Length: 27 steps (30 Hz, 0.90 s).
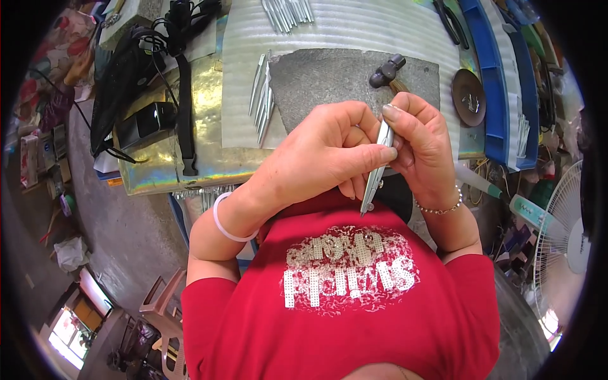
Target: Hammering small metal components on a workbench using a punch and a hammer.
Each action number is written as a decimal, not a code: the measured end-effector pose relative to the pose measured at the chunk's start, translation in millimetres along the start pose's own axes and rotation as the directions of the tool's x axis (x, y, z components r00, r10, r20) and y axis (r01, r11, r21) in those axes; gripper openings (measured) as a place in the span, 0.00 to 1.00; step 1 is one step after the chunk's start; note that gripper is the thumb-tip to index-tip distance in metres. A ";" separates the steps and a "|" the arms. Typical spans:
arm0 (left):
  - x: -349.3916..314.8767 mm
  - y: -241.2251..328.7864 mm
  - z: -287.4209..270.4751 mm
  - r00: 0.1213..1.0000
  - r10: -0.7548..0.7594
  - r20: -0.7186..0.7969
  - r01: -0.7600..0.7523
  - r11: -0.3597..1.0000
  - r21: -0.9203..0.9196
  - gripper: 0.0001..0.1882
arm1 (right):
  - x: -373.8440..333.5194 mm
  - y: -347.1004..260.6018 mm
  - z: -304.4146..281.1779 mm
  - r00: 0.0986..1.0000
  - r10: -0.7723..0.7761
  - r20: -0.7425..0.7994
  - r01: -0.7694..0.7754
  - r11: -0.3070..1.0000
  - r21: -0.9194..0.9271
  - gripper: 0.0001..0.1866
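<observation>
In front of my chest I hold a slim, silvery metal piece [374, 179] with a tapered lower end and small rivet-like studs along its side. My left hand [335, 149] is closed on it, the thumb pressed across its middle. The fingers of my right hand [419, 140] pinch its upper end. Its exact kind I cannot make out. Just beyond my hands, a hammer [387, 71] with a dark head lies on a grey stone slab [316, 82]; my right hand hides part of its handle.
Several similar silvery pieces [263, 107] lie left of the slab, with another bunch [288, 14] at the far edge. To the right are a round brown dish [467, 101] holding small parts, a blue tray [497, 95], dark-handled pliers [451, 24] and a fan [573, 244]. A black bag [123, 85] lies left.
</observation>
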<state>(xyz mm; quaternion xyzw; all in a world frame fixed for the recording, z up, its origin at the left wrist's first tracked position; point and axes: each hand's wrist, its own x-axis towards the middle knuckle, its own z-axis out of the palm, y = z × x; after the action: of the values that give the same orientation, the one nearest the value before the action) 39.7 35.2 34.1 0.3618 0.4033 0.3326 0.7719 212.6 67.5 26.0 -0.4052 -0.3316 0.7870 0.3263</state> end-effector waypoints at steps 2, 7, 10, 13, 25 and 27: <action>1.1 4.5 -1.5 1.000 0.004 0.014 -0.004 0.999 0.033 0.08 | -0.8 -3.9 1.2 0.999 -0.035 -0.005 0.035 0.999 -0.029 0.08; 0.4 7.4 -4.9 0.995 0.077 -0.065 -0.069 0.992 0.110 0.08 | 13.6 -24.8 -2.1 0.995 -0.088 0.047 0.097 0.966 -0.238 0.10; -15.3 10.2 -10.4 0.966 0.144 -0.215 -0.154 0.988 -0.029 0.10 | 42.7 -72.5 -19.2 0.943 -0.325 0.077 0.323 0.827 -0.461 0.11; -27.9 -0.9 -13.2 0.916 0.168 -0.363 -0.269 0.931 -0.246 0.08 | 98.3 -115.7 -54.2 0.873 -0.485 0.057 0.322 0.484 -0.814 0.11; -19.7 -35.6 -5.7 0.887 0.226 -0.402 -0.460 0.502 -0.733 0.06 | 37.0 -64.4 -17.9 0.911 -0.305 0.278 0.410 0.596 -0.690 0.19; -9.6 -34.2 1.3 0.908 0.186 -0.375 -0.415 0.525 -0.743 0.05 | 9.5 -42.2 -6.2 0.884 -0.210 0.418 0.438 0.685 -0.583 0.22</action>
<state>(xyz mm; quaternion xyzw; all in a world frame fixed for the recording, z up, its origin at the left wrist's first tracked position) 44.1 9.4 10.0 -0.0103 0.2310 0.6506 0.7234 223.9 100.5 52.4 -0.2958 -0.7036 0.6003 0.2390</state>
